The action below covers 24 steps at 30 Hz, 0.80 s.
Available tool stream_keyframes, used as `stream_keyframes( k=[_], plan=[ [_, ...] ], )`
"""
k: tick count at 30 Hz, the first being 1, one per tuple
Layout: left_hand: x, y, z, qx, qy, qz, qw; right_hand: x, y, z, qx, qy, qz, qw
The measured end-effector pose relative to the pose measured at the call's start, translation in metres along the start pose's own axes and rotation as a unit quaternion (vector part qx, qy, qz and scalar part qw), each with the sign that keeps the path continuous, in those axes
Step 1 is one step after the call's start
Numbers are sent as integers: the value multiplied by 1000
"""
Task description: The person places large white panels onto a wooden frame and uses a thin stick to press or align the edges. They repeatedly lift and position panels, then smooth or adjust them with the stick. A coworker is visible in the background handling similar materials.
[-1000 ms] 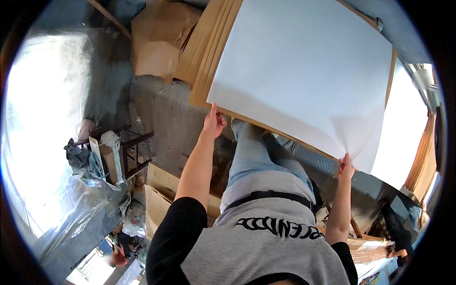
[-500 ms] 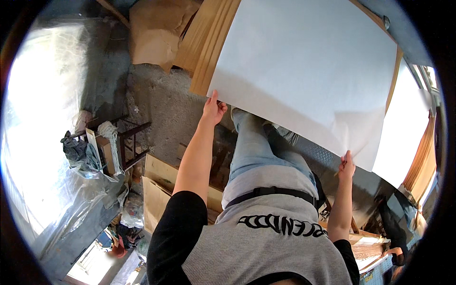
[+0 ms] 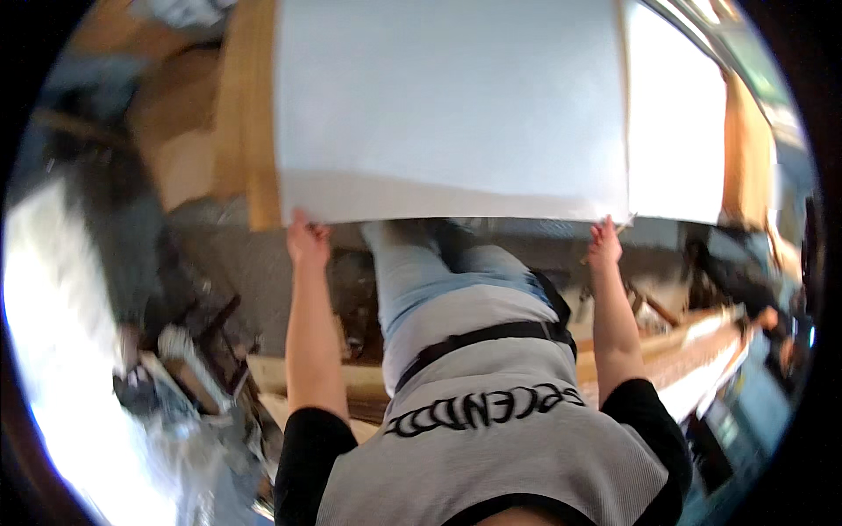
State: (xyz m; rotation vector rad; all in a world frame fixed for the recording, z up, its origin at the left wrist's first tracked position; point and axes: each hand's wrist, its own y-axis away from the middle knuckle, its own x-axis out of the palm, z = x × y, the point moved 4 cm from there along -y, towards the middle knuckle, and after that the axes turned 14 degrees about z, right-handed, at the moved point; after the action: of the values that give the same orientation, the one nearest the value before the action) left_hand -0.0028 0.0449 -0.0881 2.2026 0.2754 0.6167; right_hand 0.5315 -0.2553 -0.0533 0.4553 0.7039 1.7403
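A large white sheet [image 3: 452,105], thin like paper, lies over wood-grained sheets in front of me. At its near left corner, my left hand [image 3: 308,241] is closed on the edge, thumb on top. My right hand [image 3: 604,244] pinches the near right corner, its fingers pressed together. A thin yellowish stick [image 3: 624,227], perhaps a pencil, pokes out of that same hand. The sheet's near edge runs almost straight between my hands, just above my legs.
Wood-grained sheets [image 3: 246,131] show along the left side. To the right lies another white sheet [image 3: 675,123] over more wood-grained material [image 3: 750,149]. Boards [image 3: 702,351] stand beside me at the right, with another person's hand [image 3: 767,317] near them. A cluttered stand [image 3: 197,368] is lower left.
My view has turned, so the sheet's near edge now runs level rather than slanting. The crease near my right hand has flattened. Both hands keep hold of the sheet.
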Motion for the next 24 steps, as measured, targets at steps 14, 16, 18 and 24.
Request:
stream_keyframes(
  k=[14,16,18,24],
  plan=[
    [-30,4,-1,19,-38,31,999,45,33,-60,102,391,110,908],
    [-27,9,-4,17,-43,5,999,61,43,-47,103,364,93,921],
    [-32,5,-5,7,-56,2,998,65,42,-41,95,399,90,907],
    [-32,1,-6,-5,-79,1,997,53,24,-62,93,374,84,919]
  ],
)
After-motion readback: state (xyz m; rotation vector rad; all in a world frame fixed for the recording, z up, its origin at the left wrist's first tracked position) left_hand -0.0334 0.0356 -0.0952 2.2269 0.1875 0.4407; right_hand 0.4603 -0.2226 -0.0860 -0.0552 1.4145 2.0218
